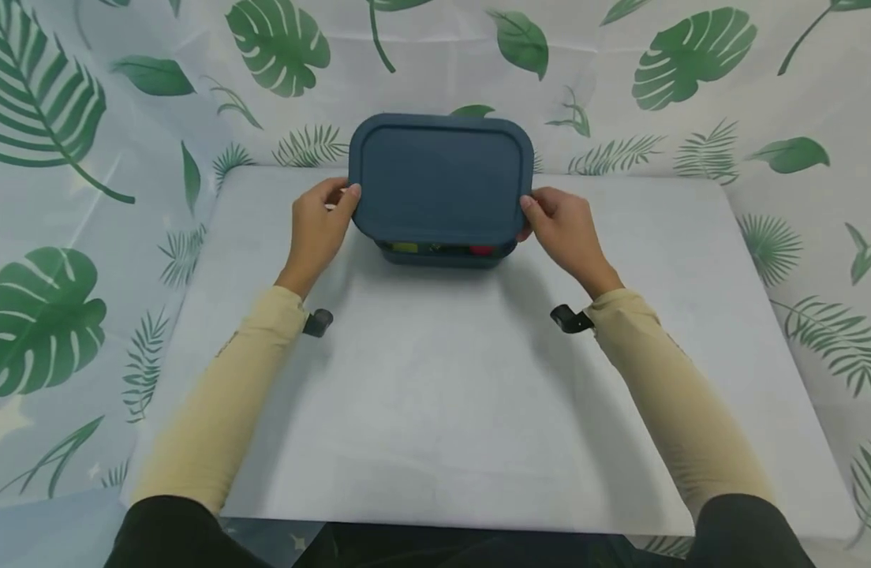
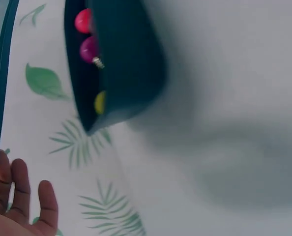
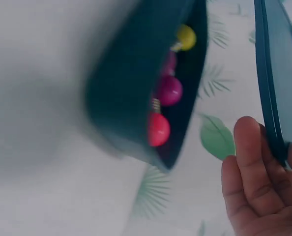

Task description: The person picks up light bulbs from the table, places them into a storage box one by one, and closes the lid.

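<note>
In the head view, a dark blue rectangular lid [image 1: 441, 180] with rounded corners is raised and tilted over a matching box [image 1: 442, 260]. My left hand [image 1: 318, 229] pinches the lid's left edge between thumb and fingers. The opposite edge is gripped the same way by my right hand [image 1: 565, 233]. Both wrist views show a gap between lid and box. Inside the box lie several small bulb-shaped balls with metallic ends: a yellow ball [image 3: 187, 37], a purple ball [image 3: 169, 90] and a pinkish-red ball [image 3: 159, 129]. The lid hides most of the contents from above.
The box stands toward the back of a white table [image 1: 435, 410]. Behind and beside it hangs a white cloth [image 1: 435, 47] printed with green leaves. A black wrist mount [image 1: 318, 323] juts inward from the left sleeve, and another black mount [image 1: 572, 319] from the right.
</note>
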The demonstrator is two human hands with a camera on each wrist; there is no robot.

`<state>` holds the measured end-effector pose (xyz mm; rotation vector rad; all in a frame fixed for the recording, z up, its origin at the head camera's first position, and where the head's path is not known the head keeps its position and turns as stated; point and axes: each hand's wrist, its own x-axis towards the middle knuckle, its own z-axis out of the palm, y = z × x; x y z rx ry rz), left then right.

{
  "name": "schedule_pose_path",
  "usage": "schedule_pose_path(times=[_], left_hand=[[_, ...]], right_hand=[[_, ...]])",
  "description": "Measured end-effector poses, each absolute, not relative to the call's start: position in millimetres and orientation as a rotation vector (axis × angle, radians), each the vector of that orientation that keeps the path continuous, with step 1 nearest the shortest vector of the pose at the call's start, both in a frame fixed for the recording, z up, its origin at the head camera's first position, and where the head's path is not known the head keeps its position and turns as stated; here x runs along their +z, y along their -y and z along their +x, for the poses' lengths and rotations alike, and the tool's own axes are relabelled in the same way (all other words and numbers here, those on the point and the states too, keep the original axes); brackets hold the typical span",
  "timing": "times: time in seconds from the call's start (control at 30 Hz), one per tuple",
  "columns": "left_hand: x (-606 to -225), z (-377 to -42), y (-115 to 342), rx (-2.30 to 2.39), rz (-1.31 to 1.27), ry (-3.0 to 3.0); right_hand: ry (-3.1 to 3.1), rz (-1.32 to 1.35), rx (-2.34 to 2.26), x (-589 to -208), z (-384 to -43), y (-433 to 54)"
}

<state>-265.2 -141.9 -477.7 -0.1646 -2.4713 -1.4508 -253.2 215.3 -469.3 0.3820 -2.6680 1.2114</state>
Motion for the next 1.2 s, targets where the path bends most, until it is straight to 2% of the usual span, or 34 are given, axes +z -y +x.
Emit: schedule_pose_path(times=[0.17,0.33,0.73,1.2], left_hand=[[-459,-287,131,-1.398,-0.133,2.541],[-458,-300,127,-1.340,-0.077,2.682],[-475,-314,115,-1.263,0.021,3.006],[-494,-303,105,-1.054,-0.048,3.090]], right_hand=[[2.739,0.284,1.262,-447,-283,-215],[2.870,0.214,1.235,-443,-296,-211],[3.116,0.194,0.844,-458,-304,-206],[3.286,0.200,0.700,-485,-300,-206]])
